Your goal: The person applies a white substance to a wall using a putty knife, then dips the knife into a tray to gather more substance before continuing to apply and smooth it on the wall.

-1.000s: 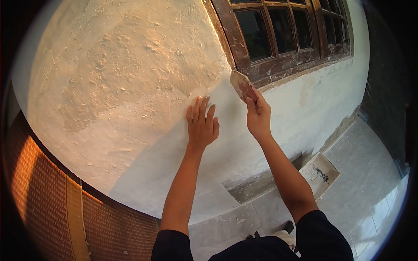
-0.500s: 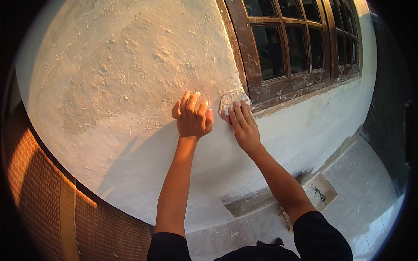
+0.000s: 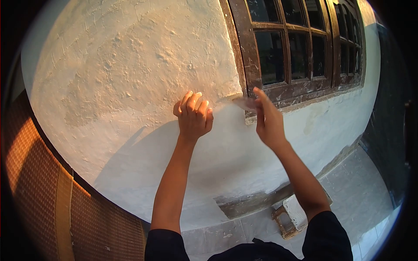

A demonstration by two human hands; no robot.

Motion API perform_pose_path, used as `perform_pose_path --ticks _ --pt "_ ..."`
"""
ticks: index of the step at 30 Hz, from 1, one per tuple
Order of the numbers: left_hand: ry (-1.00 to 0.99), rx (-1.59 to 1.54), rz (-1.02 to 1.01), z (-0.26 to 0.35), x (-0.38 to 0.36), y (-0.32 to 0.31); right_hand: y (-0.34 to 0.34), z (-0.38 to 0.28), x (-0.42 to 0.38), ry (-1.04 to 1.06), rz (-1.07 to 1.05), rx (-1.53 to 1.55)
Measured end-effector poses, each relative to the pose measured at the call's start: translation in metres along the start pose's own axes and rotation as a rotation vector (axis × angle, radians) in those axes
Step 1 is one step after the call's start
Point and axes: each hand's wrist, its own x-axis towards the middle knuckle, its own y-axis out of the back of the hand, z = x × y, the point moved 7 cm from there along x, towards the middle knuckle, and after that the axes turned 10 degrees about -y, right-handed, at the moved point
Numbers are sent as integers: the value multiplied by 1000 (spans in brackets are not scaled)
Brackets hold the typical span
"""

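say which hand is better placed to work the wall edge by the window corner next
Right, I'd judge: the right hand has the flat tool, blurred, close to the window frame's lower corner. The left hand is farther away, with no tool visible.

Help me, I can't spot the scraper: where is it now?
In the head view, the blurred scraper is in the right hand, by the window frame's lower left corner.
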Motion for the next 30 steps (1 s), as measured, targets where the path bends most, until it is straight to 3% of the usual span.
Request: perform_pose_path --ticks 4,5,7,10,14,16,18,20,22,26,28,30 --pt "-2 -6 7 9 10 -4 7 -14 75 84 -292 -1" --pt "10 23 -16 10 9 -7 6 -13 83 87 -289 -3" --pt "22 53 -33 9 7 -12 -13 -19 87 196 -497 -70" --pt "35 31 10 8 3 -11 -22 -19 98 277 -493 -146" --pt "41 73 62 8 5 -9 9 -25 125 123 -261 -43" --pt "52 78 40 9 3 -7 -3 -20 110 157 -329 -13" --pt "58 61 -16 10 4 -9 -25 -23 88 385 -396 -49" --pt "42 55 14 9 2 -11 -17 -15 102 271 -403 -66" --pt "27 50 42 9 4 -11 12 -9 120 75 -93 108" --pt "44 52 6 11 5 -8 -30 -19 75 243 -442 -6" --pt "49 57 -17 11 4 -9 -28 -8 83 201 -444 -22" --pt "41 28 0 10 4 -9 11 6 110 28 -38 153"
